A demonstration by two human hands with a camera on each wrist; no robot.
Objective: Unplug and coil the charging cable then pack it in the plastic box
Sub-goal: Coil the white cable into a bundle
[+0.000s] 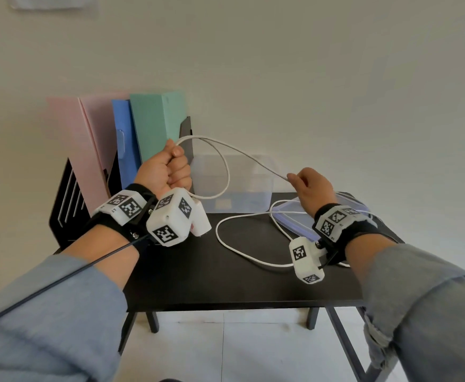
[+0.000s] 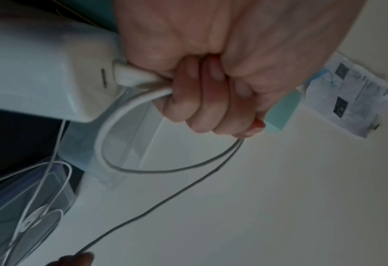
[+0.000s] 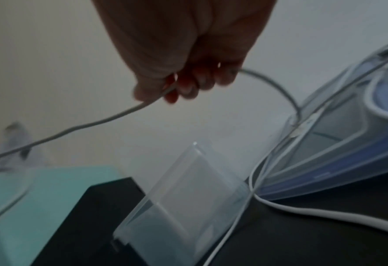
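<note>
My left hand [image 1: 170, 166] is raised in a fist and grips a loop of the white charging cable [image 1: 227, 172]. The white charger block [image 1: 199, 219] hangs below that fist. In the left wrist view the cable's plug [image 2: 129, 75] sits in the charger block [image 2: 40, 72], next to my curled left fingers [image 2: 211, 93]. To the right, my right hand [image 1: 308, 183] pinches the cable [image 3: 86, 126], which runs taut between both hands. More cable lies in loose curves on the black table [image 1: 198, 285]. The clear plastic box [image 1: 242, 188] stands open behind the hands.
The box's clear lid [image 1: 294, 224] with a blue rim lies on the table under my right wrist, with cable across it. A black rack [image 1: 65, 205] at the back left holds pink, blue and green folders [image 1: 156, 125]. A wall stands close behind the table.
</note>
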